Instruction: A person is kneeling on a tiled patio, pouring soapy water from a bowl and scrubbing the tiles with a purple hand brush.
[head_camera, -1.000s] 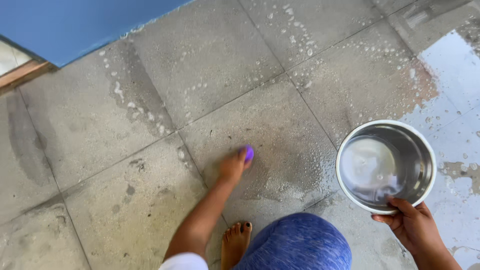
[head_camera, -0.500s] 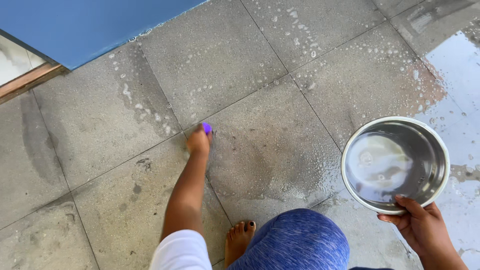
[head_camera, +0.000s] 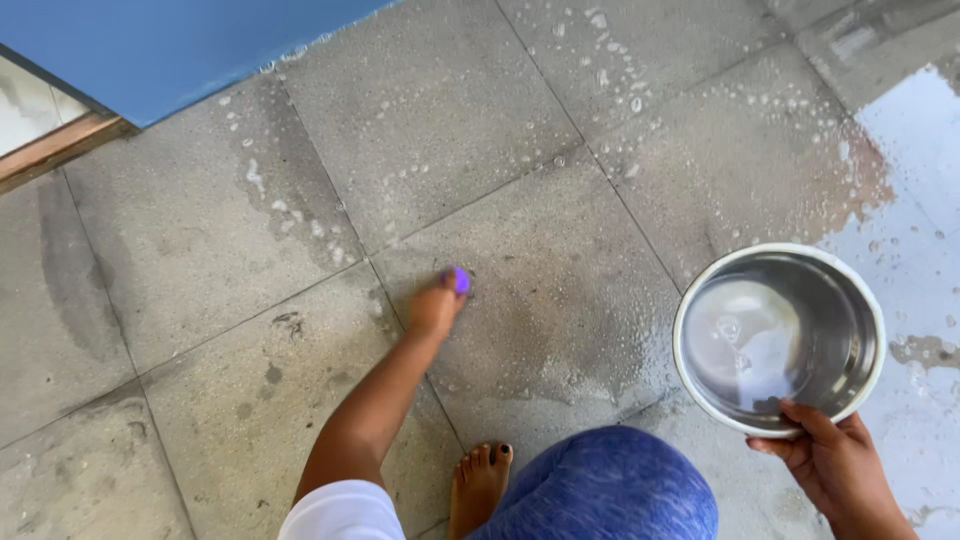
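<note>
We crouch over a wet, soapy tiled floor (head_camera: 560, 90), and our left hand (head_camera: 435, 308) reaches forward and down to it, fingers curled closed around a small purple scrubber (head_camera: 460, 281) that pokes out just past the fingertips and presses on the tile beside a grout line. The scrubber lies directly ahead of that hand, at the end of the outstretched arm, so the arm's long axis runs from our white sleeve (head_camera: 340, 512) up and slightly right to the scrubber; how firmly the fingers grip we cannot tell, since the hand hides most of it. Our right hand (head_camera: 835, 470) is well apart, low on the right, with thumb over the rim and fingers under a round steel bowl (head_camera: 780, 335) that holds a little soapy water and is kept above the floor. The left hand is clearly the nearer one to the scrubber; the right is taken up by the bowl. Our bare foot (head_camera: 480, 482) and a knee in blue leggings (head_camera: 600, 490) sit between the two arms. Against the frame from half a second back, the scrubber has come back toward the right and a little closer to us, after sitting further left and further out; a second ago it was further right again. The bowl has barely shifted.
</note>
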